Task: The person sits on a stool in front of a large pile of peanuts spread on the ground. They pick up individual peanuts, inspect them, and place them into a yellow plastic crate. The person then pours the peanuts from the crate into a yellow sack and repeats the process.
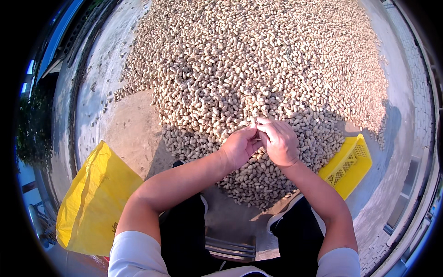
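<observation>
A wide heap of unshelled peanuts (249,69) spreads over the ground in front of me. My left hand (240,145) and my right hand (282,142) meet just above its near part. Their fingertips pinch together around something small, apparently a peanut with a thin dry stalk; the fingers cover most of it. The left palm is turned partly up, while the back of the right hand faces me. Below the hands, a shaded tongue of peanuts (258,190) reaches between my feet.
On the left stands a yellow woven sack (93,204) bearing some print. A yellow plastic crate (346,166) with lattice sides lies tilted against the heap's right edge. Between my legs are the slats of a low seat (230,247). Concrete ground (126,121) borders the heap.
</observation>
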Demonstrator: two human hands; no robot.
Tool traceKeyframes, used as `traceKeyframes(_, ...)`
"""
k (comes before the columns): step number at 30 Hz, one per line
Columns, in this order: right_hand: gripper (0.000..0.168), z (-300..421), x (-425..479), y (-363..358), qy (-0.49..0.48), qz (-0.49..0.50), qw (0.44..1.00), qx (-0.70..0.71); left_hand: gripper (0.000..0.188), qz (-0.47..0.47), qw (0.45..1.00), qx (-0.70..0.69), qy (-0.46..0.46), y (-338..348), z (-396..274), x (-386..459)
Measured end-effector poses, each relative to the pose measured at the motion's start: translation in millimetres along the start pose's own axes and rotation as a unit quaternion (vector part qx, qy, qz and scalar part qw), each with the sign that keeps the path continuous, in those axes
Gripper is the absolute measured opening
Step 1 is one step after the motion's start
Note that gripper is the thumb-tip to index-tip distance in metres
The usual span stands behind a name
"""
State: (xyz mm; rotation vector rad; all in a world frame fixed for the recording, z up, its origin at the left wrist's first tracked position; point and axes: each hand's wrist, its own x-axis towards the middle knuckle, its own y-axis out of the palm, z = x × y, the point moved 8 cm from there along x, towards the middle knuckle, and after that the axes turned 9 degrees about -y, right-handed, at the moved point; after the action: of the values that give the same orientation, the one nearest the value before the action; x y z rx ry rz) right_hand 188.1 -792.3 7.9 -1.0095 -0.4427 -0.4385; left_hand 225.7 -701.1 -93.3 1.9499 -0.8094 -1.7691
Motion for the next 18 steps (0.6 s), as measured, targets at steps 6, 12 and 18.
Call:
traceKeyframes(6,0.010,24.5,-25.7,7.4,0.034,0.075,0.996,0.045,0.027,-0.011,0.995,0.094,0.015,-17.3,3.1,-9.1)
traceKeyframes(12,0.026,-14.4,-52.1,13.1,0.308,0.038,0.890,0.334,0.029,-0.066,0.962,0.261,0.051,-30.0,-4.2,-18.5)
traceKeyframes(18,0.026,-15.4,-53.4,31.8,0.260,0.133,0.887,0.358,0.025,-0.018,0.937,0.350,0.006,-12.4,6.0,-29.2)
